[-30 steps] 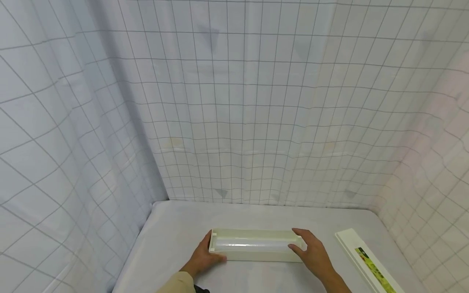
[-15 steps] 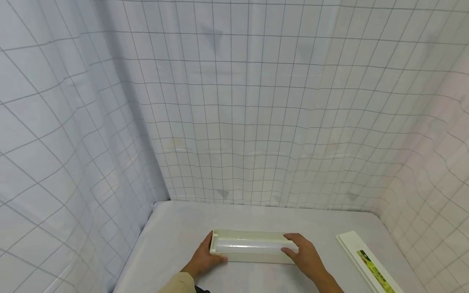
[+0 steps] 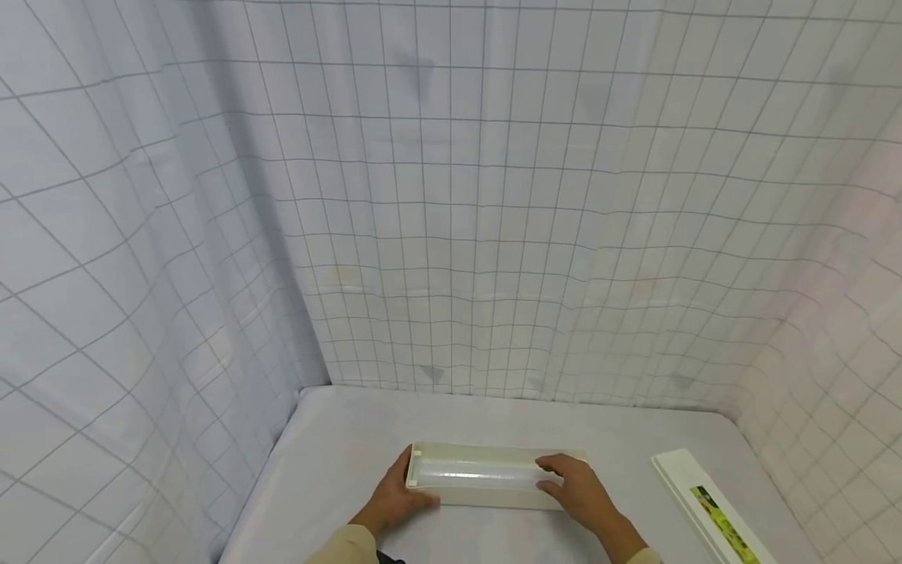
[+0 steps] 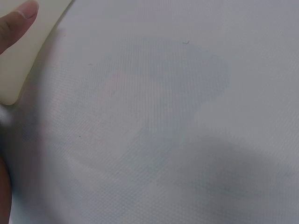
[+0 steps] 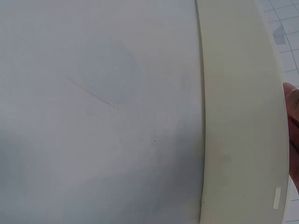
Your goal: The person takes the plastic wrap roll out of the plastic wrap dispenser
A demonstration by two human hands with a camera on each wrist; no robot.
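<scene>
White sheeting ruled in thin grey lines hangs all round here: a back wall (image 3: 458, 235) with a few faint grey triangles, a left wall (image 3: 106, 274), and a pink-tinged right wall (image 3: 838, 345). Over on the right of the white bench (image 3: 352, 419), a long pale strip (image 3: 694, 509) lies slantwise, bearing a yellow-green label (image 3: 726, 525).

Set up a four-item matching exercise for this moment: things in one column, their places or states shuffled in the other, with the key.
Things
1. Long cream open-topped box
2. Shiny translucent roll
3. Long white flat piece with a yellow-green label
4. Bare left hand

Places and states
A. Inside the box
B. Gripping the box's left end
C. Slanting on the white-covered table, right of the right hand
D. Lying crosswise, open side up

Pairs: 1-D, 2-A, 3-C, 4-B
</scene>
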